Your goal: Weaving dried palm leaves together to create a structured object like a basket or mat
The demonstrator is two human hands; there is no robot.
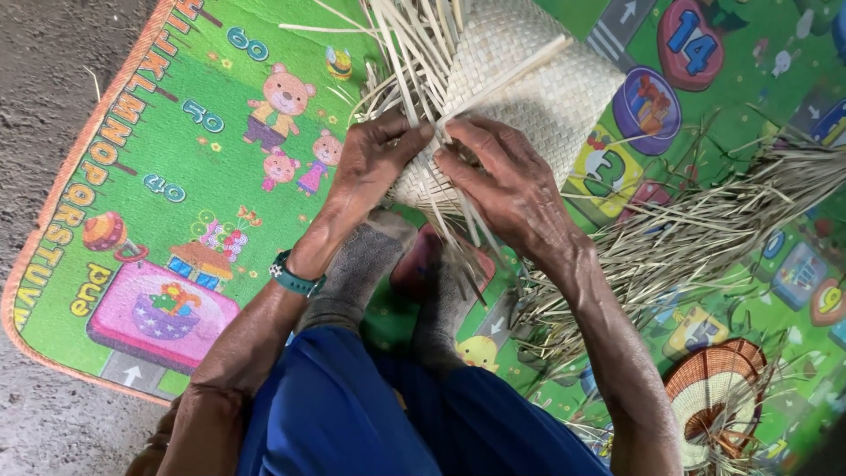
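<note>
A pale woven mat piece (pixel 538 79) of flat straw strips lies on the green play mat (pixel 176 150) in front of me. Loose strip ends (pixel 410 53) fan out from its left edge. My left hand (pixel 370 163) pinches strips at the woven edge, thumb and fingers closed on them. My right hand (pixel 507 185) presses against the same edge, fingertips gripping strips right beside the left hand. Both hands meet at the weave's near corner. My feet in grey socks (pixel 370 264) rest just below the work.
A heap of loose dried straw (pixel 705 229) lies to the right. A small round woven basket (pixel 718 397) with a brown rim sits at lower right. Bare grey floor (pixel 44 88) borders the play mat on the left. Blue trousers (pixel 388 414) fill the bottom.
</note>
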